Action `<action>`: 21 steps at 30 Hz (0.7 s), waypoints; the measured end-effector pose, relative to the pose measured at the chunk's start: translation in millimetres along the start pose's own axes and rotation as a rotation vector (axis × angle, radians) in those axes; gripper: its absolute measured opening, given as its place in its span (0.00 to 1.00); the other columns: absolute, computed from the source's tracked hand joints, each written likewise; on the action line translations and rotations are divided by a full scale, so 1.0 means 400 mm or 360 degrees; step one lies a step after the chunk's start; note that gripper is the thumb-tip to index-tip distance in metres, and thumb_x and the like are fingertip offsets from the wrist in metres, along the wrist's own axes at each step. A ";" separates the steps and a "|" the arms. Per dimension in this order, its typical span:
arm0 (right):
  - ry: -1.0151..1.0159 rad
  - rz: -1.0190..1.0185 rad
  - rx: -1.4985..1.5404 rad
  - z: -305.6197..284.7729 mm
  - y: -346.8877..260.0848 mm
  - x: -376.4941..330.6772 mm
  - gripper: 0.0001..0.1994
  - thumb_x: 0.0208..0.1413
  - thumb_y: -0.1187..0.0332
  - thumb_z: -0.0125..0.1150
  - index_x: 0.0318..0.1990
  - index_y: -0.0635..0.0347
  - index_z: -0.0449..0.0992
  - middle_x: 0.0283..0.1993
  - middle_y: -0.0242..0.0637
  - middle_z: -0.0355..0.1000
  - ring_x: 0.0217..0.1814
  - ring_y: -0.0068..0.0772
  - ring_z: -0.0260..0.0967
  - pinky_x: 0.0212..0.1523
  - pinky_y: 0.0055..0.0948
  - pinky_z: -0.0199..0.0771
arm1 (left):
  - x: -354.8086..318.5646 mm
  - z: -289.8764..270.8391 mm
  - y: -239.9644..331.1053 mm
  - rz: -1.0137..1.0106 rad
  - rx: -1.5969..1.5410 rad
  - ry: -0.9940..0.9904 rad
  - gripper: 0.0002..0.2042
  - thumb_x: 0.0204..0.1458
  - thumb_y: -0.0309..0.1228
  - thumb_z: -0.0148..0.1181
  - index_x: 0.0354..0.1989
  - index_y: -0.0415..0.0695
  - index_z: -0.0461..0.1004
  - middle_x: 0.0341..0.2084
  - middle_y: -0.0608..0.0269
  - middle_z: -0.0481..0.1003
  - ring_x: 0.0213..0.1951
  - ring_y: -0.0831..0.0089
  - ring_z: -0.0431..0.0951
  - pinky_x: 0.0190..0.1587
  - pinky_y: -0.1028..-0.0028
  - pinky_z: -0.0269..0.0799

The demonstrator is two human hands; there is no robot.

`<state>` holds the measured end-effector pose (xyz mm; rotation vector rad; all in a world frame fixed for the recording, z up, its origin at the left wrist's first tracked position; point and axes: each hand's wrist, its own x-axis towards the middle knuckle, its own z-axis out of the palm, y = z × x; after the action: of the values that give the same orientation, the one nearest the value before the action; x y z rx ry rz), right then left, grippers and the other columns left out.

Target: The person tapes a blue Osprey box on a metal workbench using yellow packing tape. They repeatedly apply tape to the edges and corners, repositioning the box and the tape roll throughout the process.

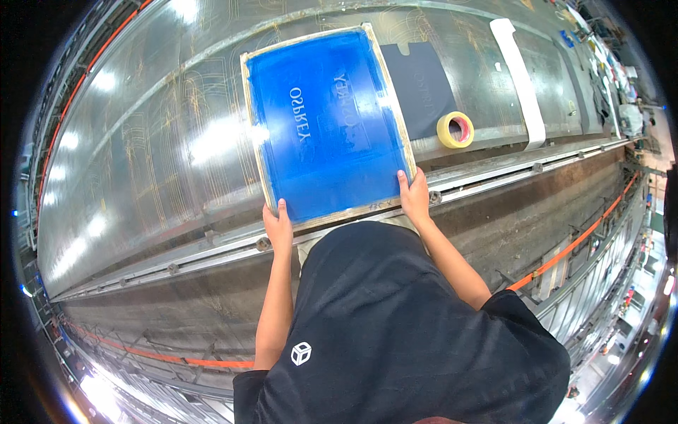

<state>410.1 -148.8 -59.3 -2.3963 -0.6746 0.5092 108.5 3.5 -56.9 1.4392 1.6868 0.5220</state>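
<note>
Between my hands is a screen-printing frame with a wooden rim and a blue mesh that carries pale lettering. My left hand grips its near left corner, the thumb on top along the edge. At the near right corner my right hand grips the rim in the same way, its thumb on the upper face. The fingers under the frame are hidden. Just right of the frame lies a dark grey sheet, partly covered by it. A roll of yellowish tape stands on that sheet's near right corner.
The long metal table is scratched and reflective, with a metal rail along its near edge. A white strip lies farther right. Assorted items clutter the far right end. An orange pipe runs below the table's near side.
</note>
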 end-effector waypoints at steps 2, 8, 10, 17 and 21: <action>-0.0201 0.0255 0.0087 -0.027 -0.029 0.044 0.36 0.63 0.40 0.45 0.53 0.73 0.69 0.49 0.66 0.72 0.55 0.65 0.68 0.56 0.51 0.66 | 0.036 -0.016 0.003 -0.0255 -0.0096 -0.0124 0.34 0.61 0.56 0.49 0.55 0.29 0.69 0.49 0.39 0.74 0.54 0.51 0.73 0.57 0.61 0.64; -0.0363 0.0344 -0.0178 -0.068 -0.028 0.167 0.39 0.61 0.34 0.38 0.45 0.69 0.75 0.45 0.62 0.75 0.53 0.64 0.71 0.54 0.51 0.67 | 0.201 -0.085 -0.011 -0.0400 0.0312 -0.0318 0.42 0.58 0.66 0.40 0.49 0.30 0.73 0.37 0.39 0.78 0.45 0.45 0.76 0.53 0.57 0.67; -0.0111 0.0224 -0.0139 -0.067 -0.063 0.175 0.37 0.61 0.34 0.39 0.46 0.67 0.74 0.45 0.60 0.75 0.53 0.63 0.71 0.53 0.51 0.68 | 0.177 -0.063 0.057 -0.0129 0.0442 0.0044 0.38 0.60 0.63 0.42 0.51 0.31 0.71 0.50 0.38 0.72 0.55 0.43 0.69 0.58 0.56 0.63; -0.0170 0.0443 -0.0186 0.011 -0.085 0.172 0.35 0.63 0.35 0.34 0.48 0.62 0.71 0.44 0.63 0.75 0.51 0.68 0.70 0.54 0.57 0.66 | 0.177 0.052 0.037 0.0296 0.0878 0.0301 0.39 0.62 0.59 0.42 0.74 0.48 0.44 0.73 0.41 0.40 0.74 0.47 0.38 0.67 0.33 0.32; -0.0103 0.0362 -0.0008 0.025 -0.069 0.189 0.36 0.64 0.36 0.35 0.46 0.65 0.75 0.45 0.64 0.74 0.51 0.70 0.69 0.54 0.56 0.66 | 0.183 0.049 0.035 0.0372 0.0880 0.0221 0.38 0.62 0.59 0.42 0.74 0.50 0.45 0.72 0.40 0.42 0.73 0.46 0.41 0.67 0.35 0.35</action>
<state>456.1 -82.2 -64.2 -2.4844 -0.4322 0.6818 133.3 72.3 -81.0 2.0533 1.8724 0.2913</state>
